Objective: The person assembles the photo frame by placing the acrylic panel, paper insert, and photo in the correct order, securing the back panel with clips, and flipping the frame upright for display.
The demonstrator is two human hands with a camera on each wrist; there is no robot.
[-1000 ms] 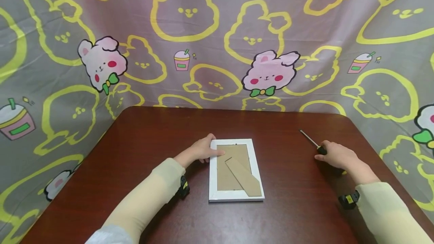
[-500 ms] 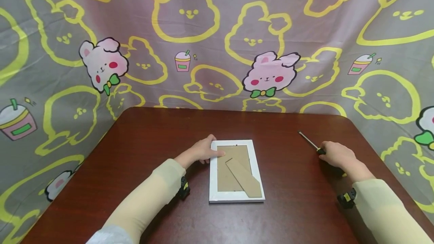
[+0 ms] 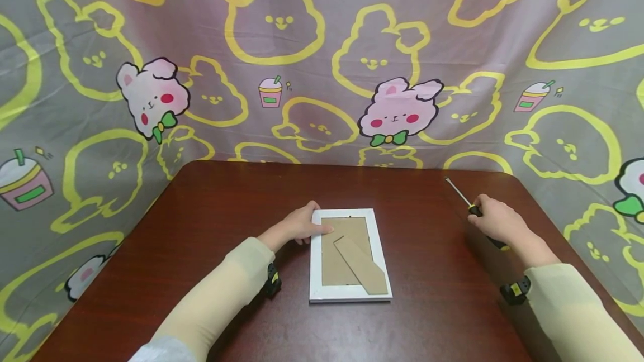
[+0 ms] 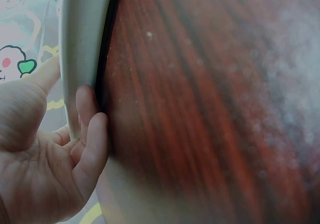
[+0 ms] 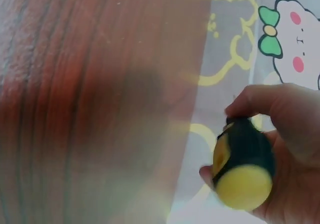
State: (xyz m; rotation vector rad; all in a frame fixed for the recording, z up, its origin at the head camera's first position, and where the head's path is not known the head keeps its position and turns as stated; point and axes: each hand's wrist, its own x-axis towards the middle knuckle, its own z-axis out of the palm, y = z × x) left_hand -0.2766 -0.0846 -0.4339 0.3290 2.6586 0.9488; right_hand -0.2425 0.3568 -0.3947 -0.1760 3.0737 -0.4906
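Note:
A white picture frame (image 3: 316,267) lies back side up on the table, its brown backing board and slanted easel leg (image 3: 361,266) showing. My left hand (image 3: 301,224) grips its upper left edge, thumb over the backing and fingers at the outer side; in the left wrist view the fingers (image 4: 92,139) curl against the white edge. Off to the right, my right hand (image 3: 499,220) holds a flat-blade screwdriver (image 3: 459,191) by its black and yellow handle. The blade points away and to the left. In the right wrist view the handle's yellow end (image 5: 245,186) faces the camera.
The dark red-brown wooden table (image 3: 241,200) has rounded far corners. A grey-pink curtain (image 3: 322,82) with cartoon rabbits hangs around its back and sides. A black wrist camera is strapped to each arm.
The right hand has taken hold of the screwdriver's handle and raised it slightly, its tip moving a little away. The left hand and the picture frame stay in place.

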